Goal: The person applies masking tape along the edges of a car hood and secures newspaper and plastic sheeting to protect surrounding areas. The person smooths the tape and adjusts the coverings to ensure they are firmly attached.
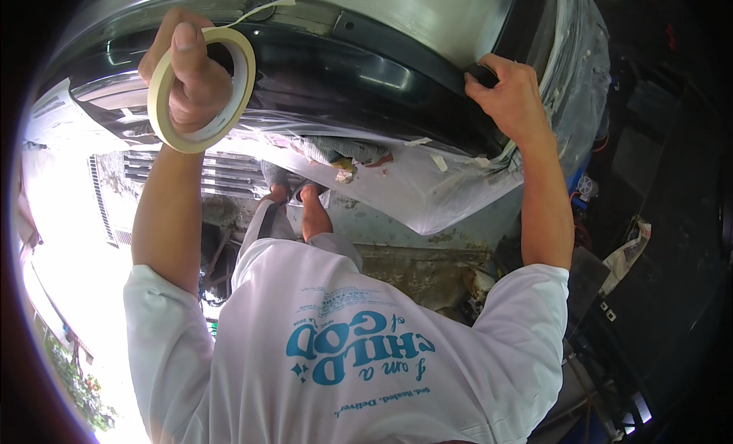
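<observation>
A roll of cream masking tape (162, 100) hangs around the fingers of my left hand (197, 74), which is closed with the thumb up. From the top of the roll a narrow tape strip (267, 9) runs up and to the right, along the edge of a vehicle's body. My right hand (513, 96) is closed at the far right end of a glossy black curved panel (343, 77). Thumb and forefinger curl toward each other there, beside a dark bit I cannot identify. Above the black panel lies a silver-grey panel (427, 20).
Clear plastic sheeting (576, 77) drapes the vehicle's right side, and more film (427, 192) hangs below the black panel. A crumpled grey cloth (343, 150) shows beneath it. Slatted metal grating (221, 173) lies on the left near my feet. Dark clutter fills the right.
</observation>
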`<state>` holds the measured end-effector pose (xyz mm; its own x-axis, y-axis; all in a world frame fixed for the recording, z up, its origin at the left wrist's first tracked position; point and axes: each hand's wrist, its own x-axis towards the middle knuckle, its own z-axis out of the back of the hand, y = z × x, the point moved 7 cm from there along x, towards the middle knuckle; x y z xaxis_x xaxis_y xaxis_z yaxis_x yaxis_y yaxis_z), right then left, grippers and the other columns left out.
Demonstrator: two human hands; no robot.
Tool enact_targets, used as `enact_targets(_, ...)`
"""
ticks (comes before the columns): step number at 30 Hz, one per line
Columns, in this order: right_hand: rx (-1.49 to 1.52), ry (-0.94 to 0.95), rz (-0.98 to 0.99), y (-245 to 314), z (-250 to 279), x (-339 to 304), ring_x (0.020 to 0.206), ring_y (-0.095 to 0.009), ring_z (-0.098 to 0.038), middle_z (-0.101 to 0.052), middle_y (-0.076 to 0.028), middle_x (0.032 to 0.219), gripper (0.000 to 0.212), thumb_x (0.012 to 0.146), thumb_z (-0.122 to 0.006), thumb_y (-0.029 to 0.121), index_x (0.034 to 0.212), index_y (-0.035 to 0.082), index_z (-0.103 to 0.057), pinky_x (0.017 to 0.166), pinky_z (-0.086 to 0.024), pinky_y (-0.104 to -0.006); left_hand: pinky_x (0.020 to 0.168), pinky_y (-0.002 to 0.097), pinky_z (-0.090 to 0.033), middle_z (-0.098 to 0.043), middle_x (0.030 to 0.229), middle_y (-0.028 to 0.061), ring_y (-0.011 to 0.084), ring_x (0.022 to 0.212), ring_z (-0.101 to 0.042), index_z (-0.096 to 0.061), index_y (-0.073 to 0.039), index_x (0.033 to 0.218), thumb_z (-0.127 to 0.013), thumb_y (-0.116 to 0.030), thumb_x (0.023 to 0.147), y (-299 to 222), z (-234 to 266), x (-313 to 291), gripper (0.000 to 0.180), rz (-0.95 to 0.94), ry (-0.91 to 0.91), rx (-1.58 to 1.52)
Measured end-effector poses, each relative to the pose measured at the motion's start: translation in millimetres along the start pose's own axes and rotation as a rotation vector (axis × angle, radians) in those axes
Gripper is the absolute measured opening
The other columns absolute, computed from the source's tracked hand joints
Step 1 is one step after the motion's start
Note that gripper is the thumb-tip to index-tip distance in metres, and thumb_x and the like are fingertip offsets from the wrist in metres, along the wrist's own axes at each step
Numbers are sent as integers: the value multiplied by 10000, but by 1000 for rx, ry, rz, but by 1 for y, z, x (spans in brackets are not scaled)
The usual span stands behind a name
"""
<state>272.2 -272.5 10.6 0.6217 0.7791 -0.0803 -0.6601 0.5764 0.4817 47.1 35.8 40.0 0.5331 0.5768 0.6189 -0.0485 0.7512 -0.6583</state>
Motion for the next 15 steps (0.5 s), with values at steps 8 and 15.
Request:
enact_targets(8,10,-192,-31,-9,24,-19,604,-183,-673,-722,-130,734,203,872,-795,155,952,-23,-744,604,-517,-350,511,323,-370,-573,668,90,192,542,-509,-593,4,727,-381,-370,1129,2,-1,-2,589,-80,0,-67)
enact_targets(15,121,-93,-91,-13,2,-14,673,-132,-650,-739,-112,781,236,885,-810,170,1001,-28,-755,651,-530,-312,508,326,-382,-604,694,107,210,538,-522,-594,9,747,-373,-328,1131,4,-1,-2,556,-97,1,-22)
